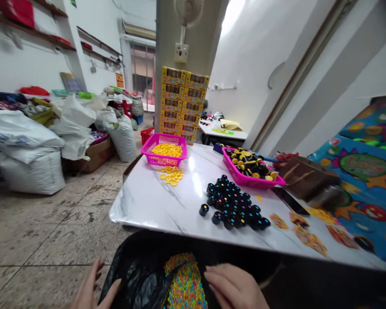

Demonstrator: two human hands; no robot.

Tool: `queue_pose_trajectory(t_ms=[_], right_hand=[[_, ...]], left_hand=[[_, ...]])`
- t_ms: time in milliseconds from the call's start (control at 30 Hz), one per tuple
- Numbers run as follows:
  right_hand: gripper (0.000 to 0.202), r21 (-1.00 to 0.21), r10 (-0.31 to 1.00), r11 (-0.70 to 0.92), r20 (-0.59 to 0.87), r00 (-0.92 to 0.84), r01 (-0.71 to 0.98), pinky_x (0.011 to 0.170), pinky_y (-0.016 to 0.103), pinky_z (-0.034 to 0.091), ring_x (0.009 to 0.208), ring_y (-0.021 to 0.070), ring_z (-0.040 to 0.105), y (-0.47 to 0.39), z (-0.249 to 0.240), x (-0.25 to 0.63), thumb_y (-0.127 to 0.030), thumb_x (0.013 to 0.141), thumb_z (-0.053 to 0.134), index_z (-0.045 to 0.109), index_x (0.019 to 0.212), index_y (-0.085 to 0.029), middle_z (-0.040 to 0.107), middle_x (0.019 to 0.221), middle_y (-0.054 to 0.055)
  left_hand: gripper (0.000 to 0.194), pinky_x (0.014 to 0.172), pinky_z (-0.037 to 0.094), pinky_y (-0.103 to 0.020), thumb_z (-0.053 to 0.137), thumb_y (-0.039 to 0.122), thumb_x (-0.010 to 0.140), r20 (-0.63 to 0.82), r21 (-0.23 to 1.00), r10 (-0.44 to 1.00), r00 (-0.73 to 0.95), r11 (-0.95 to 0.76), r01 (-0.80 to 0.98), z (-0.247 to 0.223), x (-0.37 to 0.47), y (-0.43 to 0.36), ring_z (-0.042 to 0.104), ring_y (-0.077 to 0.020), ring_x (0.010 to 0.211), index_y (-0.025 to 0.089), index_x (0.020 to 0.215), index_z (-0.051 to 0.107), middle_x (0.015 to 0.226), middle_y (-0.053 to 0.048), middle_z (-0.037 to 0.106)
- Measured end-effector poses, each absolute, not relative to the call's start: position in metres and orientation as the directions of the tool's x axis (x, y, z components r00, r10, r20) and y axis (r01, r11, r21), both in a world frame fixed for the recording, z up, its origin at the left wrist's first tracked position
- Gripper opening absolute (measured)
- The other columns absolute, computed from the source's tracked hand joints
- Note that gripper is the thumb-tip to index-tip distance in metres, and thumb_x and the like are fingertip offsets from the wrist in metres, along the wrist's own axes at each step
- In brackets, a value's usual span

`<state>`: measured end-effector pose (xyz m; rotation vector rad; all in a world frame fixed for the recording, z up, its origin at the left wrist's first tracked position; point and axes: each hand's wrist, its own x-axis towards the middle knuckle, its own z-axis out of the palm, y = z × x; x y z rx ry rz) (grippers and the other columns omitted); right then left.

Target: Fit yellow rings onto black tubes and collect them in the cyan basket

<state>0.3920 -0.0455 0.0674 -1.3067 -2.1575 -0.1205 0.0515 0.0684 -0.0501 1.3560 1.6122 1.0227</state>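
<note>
Small multicoloured beads (186, 285) lie in a black plastic bag (138, 272) at the bottom centre, below the table's front edge. My left hand (94, 289) is at the bag's left side, its thumb and fingers apart, with nothing in it. Just right of the beads is my right hand (233, 285), its fingers stretched out and holding nothing visible. On the white marbled table (141, 199), a group of small black cups (236, 204) with coloured dots stands beyond the hands. Yellow rings (172, 175) lie farther left, beside a pink basket (164, 161) holding more of them.
A second pink basket (254, 180) holds black and yellow pieces. A dark phone (289, 201) and printed packets (309, 240) lie at the right, near a large blue bag (363, 171). Yellow boxes (182, 105) are stacked behind the table. White sacks (30, 159) stand on the left floor.
</note>
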Motion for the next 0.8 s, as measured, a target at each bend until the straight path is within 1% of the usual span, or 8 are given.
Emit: queue_pose_trajectory(t_ms=[67, 133, 200, 267, 333, 467, 667, 800], right_hand=[[0.032, -0.309, 0.788, 0.495, 0.554, -0.269, 0.812, 0.075, 0.029, 0.056, 0.087, 0.0193, 0.069, 0.000, 0.097, 0.378, -0.013, 0.084, 0.054, 0.062, 0.113, -0.026, 0.072, 0.098, 0.006], [0.018, -0.385, 0.840, 0.368, 0.529, -0.124, 0.847, 0.076, 0.029, 0.054, 0.082, 0.0183, 0.067, 0.055, 0.118, 0.370, -0.023, 0.089, 0.051, 0.067, 0.098, -0.023, 0.072, 0.090, 0.006], [0.022, -0.333, 0.929, 0.118, 0.369, 0.015, 0.936, 0.081, 0.027, 0.051, 0.084, 0.0166, 0.066, 0.116, 0.126, 0.362, -0.030, 0.092, 0.048, 0.068, 0.099, -0.022, 0.070, 0.095, 0.005], [0.027, -0.293, 0.942, 0.005, 0.322, 0.094, 0.956, 0.086, 0.032, 0.048, 0.092, 0.0199, 0.064, 0.172, 0.120, 0.353, -0.032, 0.092, 0.048, 0.065, 0.109, -0.018, 0.064, 0.111, 0.010], [0.032, -0.257, 0.949, -0.098, 0.267, 0.168, 0.961, 0.080, 0.038, 0.050, 0.094, 0.0247, 0.063, 0.213, 0.107, 0.345, -0.033, 0.089, 0.051, 0.062, 0.112, -0.014, 0.058, 0.118, 0.017], [0.028, -0.189, 0.950, -0.205, 0.197, 0.242, 0.960, 0.077, 0.041, 0.050, 0.102, 0.0309, 0.059, 0.243, 0.079, 0.335, -0.029, 0.087, 0.056, 0.062, 0.107, -0.010, 0.058, 0.114, 0.021], [0.032, -0.120, 0.961, -0.187, 0.184, 0.207, 0.975, 0.079, 0.037, 0.050, 0.100, 0.0260, 0.061, 0.230, 0.066, 0.330, -0.007, 0.093, 0.033, 0.052, 0.119, -0.007, 0.059, 0.111, 0.021], [0.032, -0.097, 0.974, -0.133, 0.171, 0.149, 0.986, 0.079, 0.036, 0.050, 0.100, 0.0251, 0.060, 0.222, 0.066, 0.329, -0.007, 0.093, 0.033, 0.051, 0.120, -0.009, 0.058, 0.112, 0.020]], left_hand=[[0.060, 0.102, 0.041, -0.046, 0.071, 0.046, 0.066, 0.210, 0.872, 0.975, -0.074, -0.152, 0.466, -0.025, 0.063, 0.074, 0.055, -0.0324, 0.111, 0.025, 0.120, 0.056, 0.120, -0.009, 0.059], [0.032, 0.097, 0.044, -0.040, 0.067, 0.037, 0.074, 0.429, 0.783, 0.899, 0.085, -0.417, 0.461, 0.004, 0.085, 0.084, 0.057, -0.0285, 0.106, 0.028, 0.105, 0.065, 0.109, -0.007, 0.063], [0.022, 0.086, 0.049, -0.037, 0.061, 0.031, 0.080, 0.502, 0.717, 0.808, 0.308, -0.588, 0.373, 0.028, 0.114, 0.098, 0.059, -0.0259, 0.096, 0.027, 0.101, 0.067, 0.097, -0.008, 0.065], [0.021, 0.082, 0.051, -0.037, 0.056, 0.026, 0.084, 0.502, 0.681, 0.719, 0.480, -0.671, 0.293, 0.042, 0.145, 0.114, 0.059, -0.0250, 0.093, 0.025, 0.102, 0.065, 0.095, -0.009, 0.064], [0.017, 0.079, 0.051, -0.039, 0.056, 0.023, 0.084, 0.503, 0.652, 0.671, 0.545, -0.708, 0.271, 0.044, 0.170, 0.130, 0.059, -0.0256, 0.089, 0.024, 0.098, 0.066, 0.091, -0.010, 0.063], [0.016, 0.080, 0.051, -0.040, 0.053, 0.021, 0.085, 0.495, 0.668, 0.704, 0.510, -0.683, 0.294, 0.032, 0.186, 0.147, 0.060, -0.0249, 0.089, 0.023, 0.094, 0.066, 0.090, -0.010, 0.063], [0.017, 0.085, 0.050, -0.036, 0.055, 0.025, 0.086, 0.484, 0.683, 0.704, 0.519, -0.675, 0.279, 0.027, 0.177, 0.151, 0.059, -0.0208, 0.094, 0.021, 0.097, 0.067, 0.096, -0.008, 0.064], [0.018, 0.085, 0.049, -0.036, 0.055, 0.028, 0.087, 0.480, 0.663, 0.704, 0.523, -0.682, 0.309, 0.026, 0.178, 0.147, 0.059, -0.0211, 0.095, 0.020, 0.096, 0.068, 0.097, -0.009, 0.064]])
